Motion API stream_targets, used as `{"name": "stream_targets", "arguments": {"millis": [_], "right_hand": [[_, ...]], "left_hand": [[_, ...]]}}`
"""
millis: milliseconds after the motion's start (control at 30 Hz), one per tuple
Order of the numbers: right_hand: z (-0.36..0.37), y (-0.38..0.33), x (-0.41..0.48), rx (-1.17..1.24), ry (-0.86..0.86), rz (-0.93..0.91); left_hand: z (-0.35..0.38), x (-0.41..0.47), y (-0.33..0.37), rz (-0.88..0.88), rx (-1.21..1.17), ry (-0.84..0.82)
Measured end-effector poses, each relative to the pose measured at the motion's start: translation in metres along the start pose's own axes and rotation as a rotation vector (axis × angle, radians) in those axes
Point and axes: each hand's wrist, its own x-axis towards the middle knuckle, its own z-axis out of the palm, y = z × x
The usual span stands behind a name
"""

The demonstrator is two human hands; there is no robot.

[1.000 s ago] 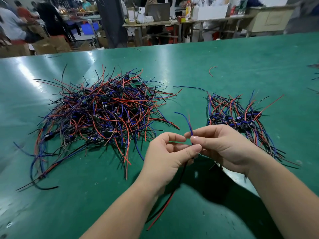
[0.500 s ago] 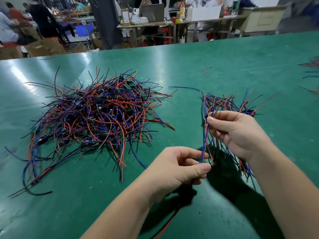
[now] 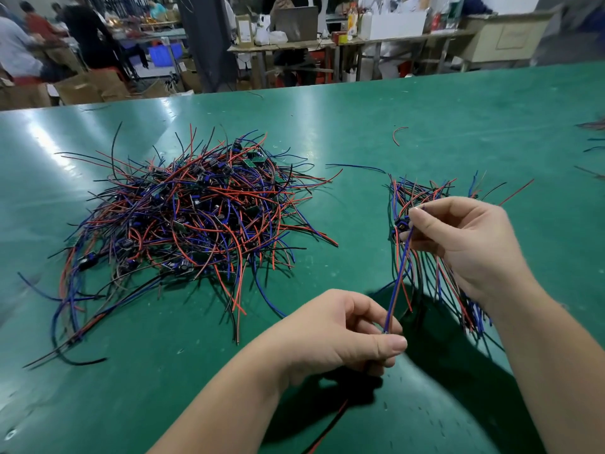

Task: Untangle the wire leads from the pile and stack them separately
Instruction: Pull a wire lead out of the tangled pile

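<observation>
Your left hand (image 3: 347,335) is near you at the centre, its thumb and fingers curled and pinching the lower end of a wire lead (image 3: 397,280). Your right hand (image 3: 465,244) is farther off and to the right, pinching the upper part of the same lead between thumb and forefinger. The two hands are apart, and the lead's blue and red strands run in a nearly straight line between them, lifted off the green surface (image 3: 425,126).

The tangled pile (image 3: 196,224) of red, blue and black leads lies to the left, well apart from both hands, with small dark parts and green boards mixed in. The separated stack (image 3: 422,194) lies on the right, under and behind your right hand, its leads running roughly far to near. I cannot tell whether the right hand touches it.

A loose blue wire (image 3: 357,167) lies between the pile and the stack on the far side. A short curved red wire (image 3: 398,134) lies alone beyond it. A red and black pair (image 3: 330,424) trails below your left wrist toward the near edge.
</observation>
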Motion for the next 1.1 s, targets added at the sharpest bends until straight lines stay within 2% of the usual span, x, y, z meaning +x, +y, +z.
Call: {"name": "stream_targets", "arguments": {"millis": [167, 300, 400, 567, 667, 767, 867, 933, 1033, 1100], "right_hand": [[-0.001, 0.005, -0.001, -0.148, 0.089, -0.120], [0.004, 0.009, -0.001, -0.126, 0.041, 0.088], [0.011, 0.010, -0.008, -0.246, -0.096, 0.187], [0.029, 0.009, -0.032, -0.589, -0.501, -0.032], [0.032, 0.010, -0.036, -0.839, -0.538, -0.198], [0.030, 0.008, -0.034, -0.835, -0.470, -0.213], [0.021, -0.002, -0.023, -0.469, -0.341, -0.106], [0.003, -0.008, -0.008, -0.342, -0.125, -0.142], [-0.038, -0.013, 0.020, -0.480, 0.295, -0.272], [-0.064, -0.012, 0.032, -0.574, 0.499, -0.286]], "left_hand": [[-0.001, 0.000, 0.000, -0.016, -0.017, 0.036], [-0.004, 0.002, -0.001, 0.007, -0.047, 0.164], [-0.010, 0.006, 0.001, 0.005, -0.138, 0.278], [-0.020, 0.011, 0.001, 0.003, -0.230, 0.374], [-0.018, 0.014, 0.005, 0.020, -0.308, 0.400], [-0.014, 0.017, 0.008, 0.022, -0.347, 0.392], [-0.014, 0.016, 0.010, 0.065, -0.407, 0.384], [-0.018, 0.013, 0.011, 0.089, -0.424, 0.397], [-0.024, 0.012, 0.012, 0.104, -0.429, 0.450], [-0.026, 0.012, 0.012, 0.102, -0.417, 0.493]]}}
